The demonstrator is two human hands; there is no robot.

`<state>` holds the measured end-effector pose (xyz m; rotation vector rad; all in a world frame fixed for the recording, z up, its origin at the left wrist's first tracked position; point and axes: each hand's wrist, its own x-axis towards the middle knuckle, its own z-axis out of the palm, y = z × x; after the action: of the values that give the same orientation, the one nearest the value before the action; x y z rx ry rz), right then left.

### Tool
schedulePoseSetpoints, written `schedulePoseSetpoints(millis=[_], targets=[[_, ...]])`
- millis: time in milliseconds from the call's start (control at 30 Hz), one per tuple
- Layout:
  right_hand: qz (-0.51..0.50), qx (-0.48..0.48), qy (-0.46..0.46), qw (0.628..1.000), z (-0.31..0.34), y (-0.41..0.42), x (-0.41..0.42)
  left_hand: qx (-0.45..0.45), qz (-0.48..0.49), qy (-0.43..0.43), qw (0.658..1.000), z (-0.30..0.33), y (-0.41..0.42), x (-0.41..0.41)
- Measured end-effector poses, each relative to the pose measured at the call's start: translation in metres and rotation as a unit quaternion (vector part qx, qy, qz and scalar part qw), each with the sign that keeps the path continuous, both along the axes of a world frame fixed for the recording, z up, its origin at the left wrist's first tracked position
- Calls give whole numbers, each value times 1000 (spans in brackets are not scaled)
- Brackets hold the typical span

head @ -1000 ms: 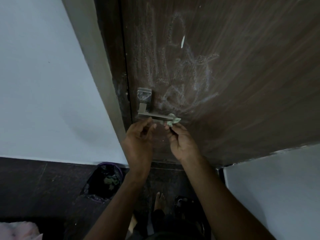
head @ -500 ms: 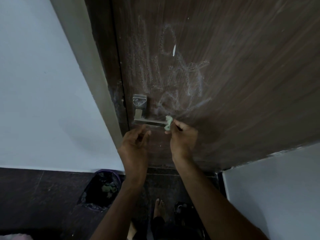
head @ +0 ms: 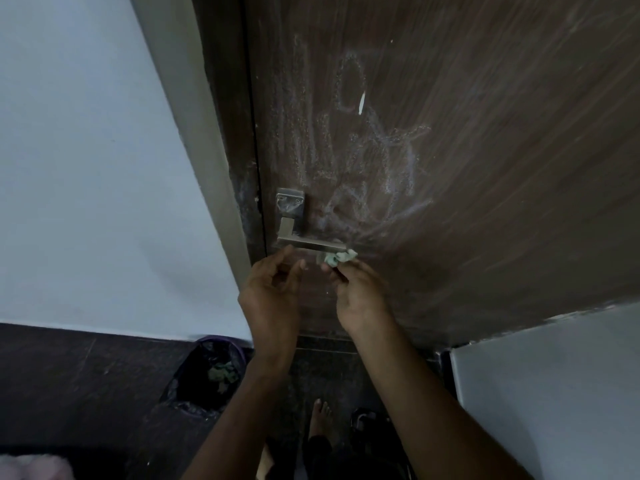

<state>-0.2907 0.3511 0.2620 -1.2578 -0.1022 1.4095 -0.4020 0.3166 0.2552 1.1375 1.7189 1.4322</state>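
A metal lever door handle (head: 304, 242) sticks out from a dark brown wooden door (head: 485, 168) covered in white chalk scribbles. My right hand (head: 360, 292) pinches a small crumpled pale green wad (head: 337, 257) just under the free end of the lever. My left hand (head: 273, 289) hovers right below the lever's inner part, fingers loosely curled, holding nothing; whether its fingertips touch the lever is unclear.
A grey door frame (head: 194, 133) and pale wall (head: 86, 168) stand to the left. On the dark floor sits a black-lined bin (head: 207, 375) holding green scraps. My bare foot (head: 320, 420) and a sandal (head: 363, 419) are below. A white panel (head: 554, 393) is at right.
My right hand has brought the green wad from the tip of the lever down to just beneath its end. The left hand stays under the lever.
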Motion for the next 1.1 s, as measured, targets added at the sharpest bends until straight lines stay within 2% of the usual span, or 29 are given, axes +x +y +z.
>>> schedulePoseSetpoints(millis=[100, 267, 333, 433, 533, 567, 600, 633, 700, 733, 800, 867, 900, 967, 1033, 1100], targets=[[27, -8, 160, 987, -3, 10, -11, 5, 15, -10, 1000, -1, 1, -5], [115, -39, 253, 960, -6, 23, -53, 15, 24, -15, 999, -1, 1, -14], [136, -51, 249, 958, -2, 24, -61, 18, 38, -16, 999, 0, 1, -17], [197, -20, 143, 970, 9, 10, -52, 17, 49, 10, 999, -1, -1, -21], [208, 32, -103, 972, 26, -13, -28, 5, 49, 29, 998, -4, -1, -20], [196, 66, -222, 953, 32, -16, -21, 4, 49, 24, 999, -4, -1, -19], [181, 111, -350, 912, 38, -16, -16, 4, 48, 17, 999, -4, -1, -17], [165, 167, -470, 851, 44, -13, -13, 5, 47, 14, 999, -3, 0, -15], [135, 294, -651, 687, 49, 5, -12, 12, 48, 22, 999, 0, 2, -13], [145, 350, -701, 604, 49, 16, -14, 17, 48, 19, 999, 2, 3, -12], [211, 419, -744, 476, 46, 35, -18, 32, 52, 4, 998, 7, 4, -12], [260, 452, -796, 309, 44, 51, -14, 52, 60, -5, 997, 12, 4, -13], [268, 467, -804, 253, 44, 58, -10, 61, 63, -7, 996, 14, 5, -14], [256, 489, -805, 220, 47, 68, -4, 67, 64, -11, 996, 16, 6, -18], [240, 494, -809, 209, 50, 72, -2, 65, 67, -24, 995, 18, 7, -21], [280, 479, -817, 159, 48, 67, -2, 65, 74, -39, 994, 19, 7, -24]])
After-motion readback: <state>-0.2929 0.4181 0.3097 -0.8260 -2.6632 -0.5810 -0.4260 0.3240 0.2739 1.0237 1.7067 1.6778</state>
